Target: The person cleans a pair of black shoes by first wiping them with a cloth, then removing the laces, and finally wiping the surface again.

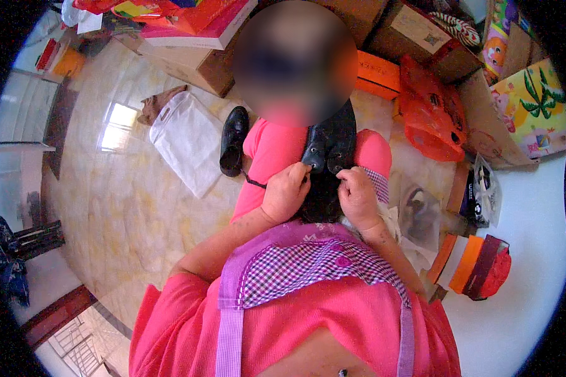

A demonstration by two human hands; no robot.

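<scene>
A black leather lace-up shoe (pixel 330 141) rests on my lap between my pink-clad knees, its opening towards me and its far end hidden by a blurred round patch. My left hand (pixel 286 192) pinches the edge of the eyelet flap on the left side. At the opposite flap, the fingertips of my right hand (pixel 358 195) grip its edge by the lowest eyelet. Metal-ringed eyelets show on both flaps. A thin black cord, apparently a shoelace (pixel 254 182), crosses my left thigh near my left wrist. The matching black shoe (pixel 234 141) stands on the floor beside my left knee.
A white carrier bag (pixel 188 141) lies on the tiled floor at the left, brown paper (pixel 162 104) behind it. Cardboard boxes (pixel 184 61), an orange box (pixel 378 74) and a red plastic bag (pixel 431 110) crowd the far side. Clear plastic (pixel 419 214) lies at the right.
</scene>
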